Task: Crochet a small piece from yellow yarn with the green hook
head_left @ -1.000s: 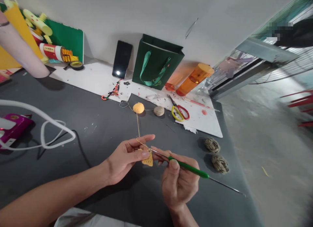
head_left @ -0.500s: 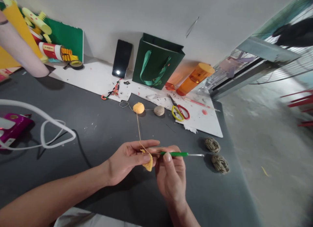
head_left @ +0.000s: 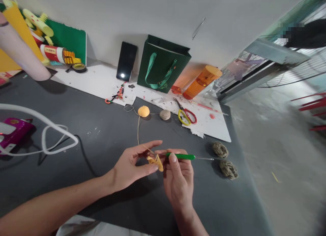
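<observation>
My left hand (head_left: 131, 166) pinches a small yellow crocheted piece (head_left: 156, 161) between thumb and fingers, its index finger stretched out. My right hand (head_left: 179, 176) grips a crochet hook by its green handle (head_left: 182, 156); one metal end points right, and the other end reaches the yellow piece. From the piece a thin yellow strand runs over my left fingers and up to a yellow yarn ball (head_left: 143, 111) on the dark table (head_left: 102, 127). Beside that ball lies a small beige ball (head_left: 165, 114).
Scissors (head_left: 187, 116) lie partly on a white board (head_left: 211, 125). Two grey-green yarn bundles (head_left: 220, 150) sit at the right. Behind stand a phone (head_left: 126, 61), a green bag (head_left: 163, 64) and an orange bottle (head_left: 202, 81). A white cable (head_left: 72, 139) loops at the left.
The yellow piece has turned and folded in my left fingers. My left index finger has risen slightly, and the yarn strand now hangs slacker, bowed to the left.
</observation>
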{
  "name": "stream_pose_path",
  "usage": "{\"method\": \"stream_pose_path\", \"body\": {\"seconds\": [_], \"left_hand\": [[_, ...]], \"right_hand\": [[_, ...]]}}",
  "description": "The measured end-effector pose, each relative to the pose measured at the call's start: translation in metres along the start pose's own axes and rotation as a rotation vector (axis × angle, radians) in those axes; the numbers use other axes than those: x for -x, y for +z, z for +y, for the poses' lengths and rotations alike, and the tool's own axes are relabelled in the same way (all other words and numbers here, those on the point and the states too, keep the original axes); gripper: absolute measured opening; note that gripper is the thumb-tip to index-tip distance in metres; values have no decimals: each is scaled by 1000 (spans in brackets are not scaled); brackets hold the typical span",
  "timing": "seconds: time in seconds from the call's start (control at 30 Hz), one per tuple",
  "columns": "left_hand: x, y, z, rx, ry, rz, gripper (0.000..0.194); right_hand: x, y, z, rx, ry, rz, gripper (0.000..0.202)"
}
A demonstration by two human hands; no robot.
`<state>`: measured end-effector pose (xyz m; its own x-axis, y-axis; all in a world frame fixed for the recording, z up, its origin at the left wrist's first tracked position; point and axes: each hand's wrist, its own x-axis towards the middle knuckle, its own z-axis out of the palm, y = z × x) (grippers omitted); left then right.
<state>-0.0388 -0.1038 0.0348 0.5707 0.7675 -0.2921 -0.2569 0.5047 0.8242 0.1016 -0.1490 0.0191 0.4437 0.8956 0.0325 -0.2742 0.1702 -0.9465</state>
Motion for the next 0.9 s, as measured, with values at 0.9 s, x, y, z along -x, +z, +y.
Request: {"method": "stream_pose_path", "body": {"seconds": [0.9], "left_hand": [[3, -3, -7, -383, 466, 140, 33]], "right_hand": [[5, -1, -1, -57, 181, -343, 48]]}}
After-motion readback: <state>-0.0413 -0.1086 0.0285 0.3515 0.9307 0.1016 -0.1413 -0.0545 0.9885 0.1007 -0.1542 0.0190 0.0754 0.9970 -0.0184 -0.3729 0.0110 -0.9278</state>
